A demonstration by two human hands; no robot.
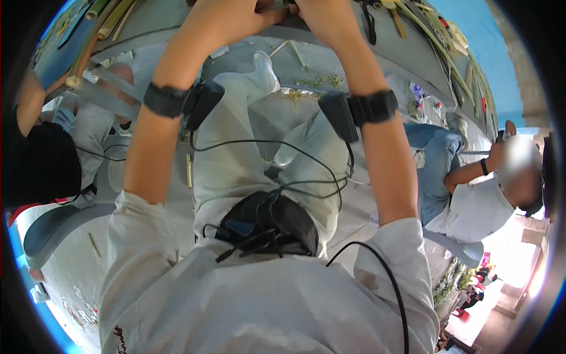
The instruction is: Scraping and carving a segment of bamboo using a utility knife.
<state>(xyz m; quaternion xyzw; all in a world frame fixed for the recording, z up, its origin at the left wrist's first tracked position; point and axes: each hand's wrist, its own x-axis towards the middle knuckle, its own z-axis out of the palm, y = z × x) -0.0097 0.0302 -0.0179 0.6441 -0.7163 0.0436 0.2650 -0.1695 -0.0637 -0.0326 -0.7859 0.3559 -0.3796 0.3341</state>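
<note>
Both my hands are at the top edge of the head view, over the near side of a grey table, and the frame cuts off most of their fingers. My left hand (250, 19) looks closed, with its thumb side toward the right. My right hand (323, 16) sits close beside it and also appears curled. A small dark greenish thing (278, 7) shows between them; its kind cannot be made out. To the right of my right hand a black strap (369, 26) hangs over the table edge.
Thick green-brown stalks (97, 29) jut over the table at the left. Long green stems (433, 44) lie at the right. One seated person (480, 203) is on my right, another (41, 156) on my left. Black cables (265, 141) run from my wrist devices across my lap.
</note>
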